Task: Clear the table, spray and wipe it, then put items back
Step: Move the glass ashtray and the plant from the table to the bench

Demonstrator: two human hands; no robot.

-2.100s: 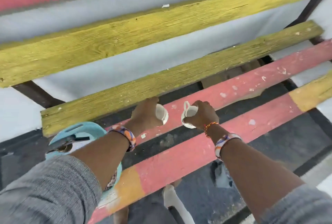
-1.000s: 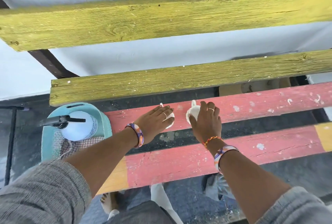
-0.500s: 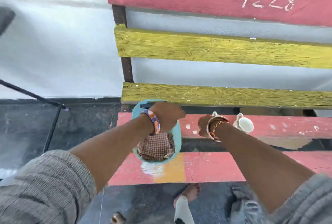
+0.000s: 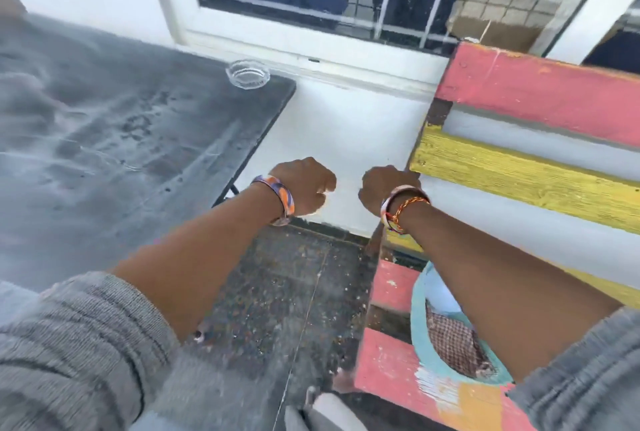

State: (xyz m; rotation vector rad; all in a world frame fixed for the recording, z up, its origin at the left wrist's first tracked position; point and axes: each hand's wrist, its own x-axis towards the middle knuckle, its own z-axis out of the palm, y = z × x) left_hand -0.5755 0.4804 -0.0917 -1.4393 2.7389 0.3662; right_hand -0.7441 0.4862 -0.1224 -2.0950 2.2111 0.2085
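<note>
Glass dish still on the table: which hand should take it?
Left, probably. The left hand hangs beside the table edge, nearer the glass dish; the right hand sits by the bench.

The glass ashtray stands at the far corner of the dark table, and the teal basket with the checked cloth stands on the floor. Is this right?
Not quite. The glass ashtray does stand at the far corner of the dark table, but the teal basket with the checked cloth sits on the slats of the painted bench, not on the floor. The head view shows this.
</note>
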